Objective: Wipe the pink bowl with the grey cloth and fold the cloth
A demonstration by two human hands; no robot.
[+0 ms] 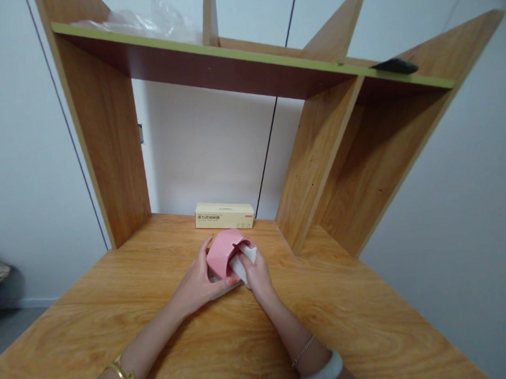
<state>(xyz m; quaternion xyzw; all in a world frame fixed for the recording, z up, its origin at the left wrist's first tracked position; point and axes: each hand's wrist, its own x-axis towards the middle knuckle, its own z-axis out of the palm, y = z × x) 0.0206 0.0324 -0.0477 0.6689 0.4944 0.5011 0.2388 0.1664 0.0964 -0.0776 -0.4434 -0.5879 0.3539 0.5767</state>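
A pink hollow container (pixel 223 249) is tilted just above the wooden desk, its opening facing right. My left hand (pixel 198 281) grips it from the left, with the thumb along its lower edge. In my right hand (pixel 257 271) is a white cloth (pixel 250 253), pressed into the container's opening. The fingertips inside the opening are partly hidden by the cloth and the rim.
Behind the container, a cream box (pixel 224 216) lies at the back of the desk (pixel 329 322). The wooden shelf unit (pixel 112 135) rises around it, with clear plastic wrap (pixel 148 24) and a dark flat object (pixel 395 66) on its upper shelf.
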